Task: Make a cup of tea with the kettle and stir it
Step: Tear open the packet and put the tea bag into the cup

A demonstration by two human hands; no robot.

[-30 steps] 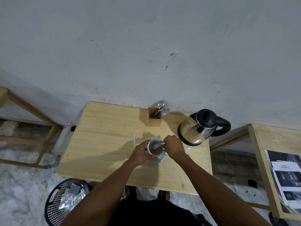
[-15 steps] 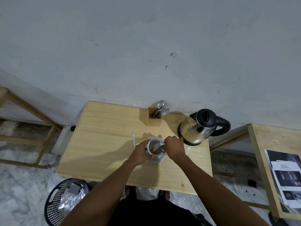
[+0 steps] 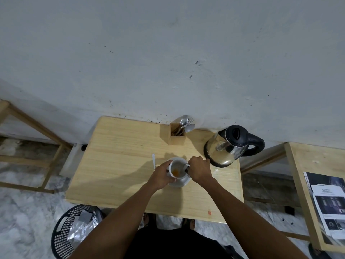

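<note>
A white cup [image 3: 177, 167] with brown tea in it stands on a white saucer [image 3: 179, 182] near the middle of the wooden table [image 3: 121, 165]. My left hand [image 3: 162, 175] grips the cup's left side. My right hand [image 3: 199, 170] is closed on a metal spoon [image 3: 186, 166] whose bowl dips into the tea. The steel kettle [image 3: 228, 145] with black lid and handle stands upright at the table's back right, just beyond my right hand.
A wooden holder [image 3: 176, 134] with spoons and a fork stands at the back by the wall. A thin white stick [image 3: 153, 161] lies left of the saucer. A black basket [image 3: 74, 230] with foil sits on the floor at left; a second table with leaflets [image 3: 328, 204] stands right.
The spoon has shifted inside the cup as my right hand turns slightly. The cup, my left hand and the kettle stay where they were.
</note>
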